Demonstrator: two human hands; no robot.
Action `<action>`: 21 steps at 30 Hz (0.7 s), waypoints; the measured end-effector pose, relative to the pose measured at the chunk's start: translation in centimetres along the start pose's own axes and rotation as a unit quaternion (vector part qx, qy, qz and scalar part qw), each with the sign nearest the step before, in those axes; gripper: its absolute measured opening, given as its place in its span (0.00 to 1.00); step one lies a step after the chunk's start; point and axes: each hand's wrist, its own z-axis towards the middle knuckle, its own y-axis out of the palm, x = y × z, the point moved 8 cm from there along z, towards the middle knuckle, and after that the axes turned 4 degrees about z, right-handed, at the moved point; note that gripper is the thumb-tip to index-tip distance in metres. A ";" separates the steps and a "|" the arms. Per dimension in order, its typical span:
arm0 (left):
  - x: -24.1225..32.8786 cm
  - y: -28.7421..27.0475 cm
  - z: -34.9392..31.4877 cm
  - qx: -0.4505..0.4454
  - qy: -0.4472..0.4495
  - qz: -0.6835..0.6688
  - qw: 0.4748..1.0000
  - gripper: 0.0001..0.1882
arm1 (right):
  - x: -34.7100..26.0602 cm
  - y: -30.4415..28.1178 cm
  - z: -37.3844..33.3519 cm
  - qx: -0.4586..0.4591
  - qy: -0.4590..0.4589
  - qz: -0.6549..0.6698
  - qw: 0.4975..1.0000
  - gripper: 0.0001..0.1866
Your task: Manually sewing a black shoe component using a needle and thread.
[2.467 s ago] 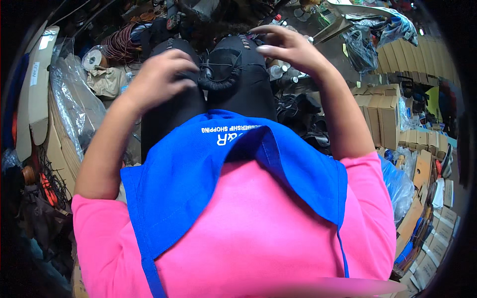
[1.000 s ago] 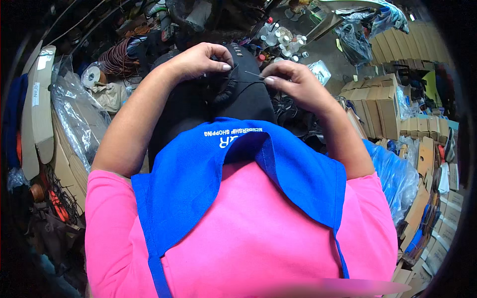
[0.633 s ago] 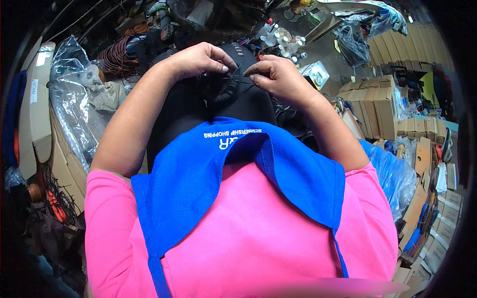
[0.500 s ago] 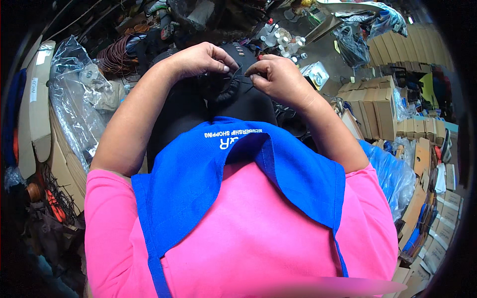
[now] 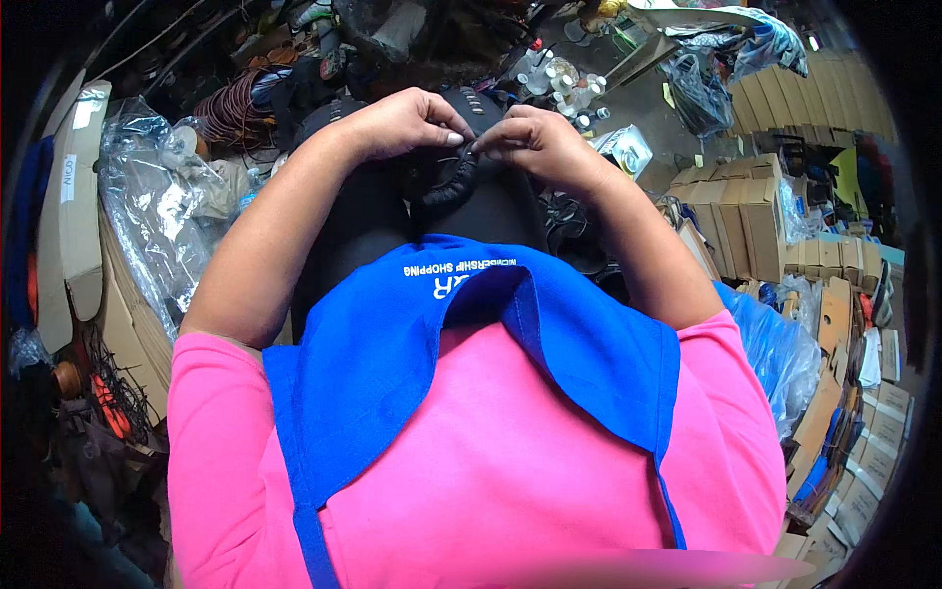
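Observation:
Over my lap, my left hand [image 5: 417, 123] and my right hand [image 5: 540, 145] meet almost fingertip to fingertip. Both pinch at a thin dark cord, mostly hidden by the fingers. Just below them rests a thick, curved black piece with a ridged, wrapped-looking surface [image 5: 449, 188]. Its far part is covered by my hands, and against my black trousers [image 5: 353, 221] its exact kind cannot be made out. My blue apron [image 5: 383, 324] lies between it and me.
Clear plastic sheeting [image 5: 147, 206] and cardboard [image 5: 71, 226] crowd the left. Coiled brown cord [image 5: 240, 108] lies far left. Ahead on the right are several small bottles [image 5: 564, 83] and a white container [image 5: 625, 147]. Cardboard boxes [image 5: 731, 211] and blue plastic [image 5: 775, 353] line the right.
My right hand has moved slightly left and down, closing the gap to my left hand. The cord stretched between the fingers is now mostly covered.

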 end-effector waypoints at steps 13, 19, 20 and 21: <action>-0.3 0.5 0.5 -0.019 -0.021 0.026 0.999 0.15 | 4.5 2.7 -0.3 -0.065 0.084 0.271 0.957 0.12; 0.2 -0.8 -0.9 0.107 -0.056 0.095 0.988 0.16 | 2.7 2.8 -0.4 0.026 0.071 0.242 0.967 0.11; 0.9 -2.0 -1.9 0.201 -0.046 0.173 0.963 0.17 | 2.1 2.1 -0.6 0.046 0.037 0.143 0.988 0.11; 1.1 -2.0 -2.7 0.197 -0.022 0.198 0.960 0.20 | 0.9 1.3 -1.1 0.072 -0.021 0.088 0.993 0.12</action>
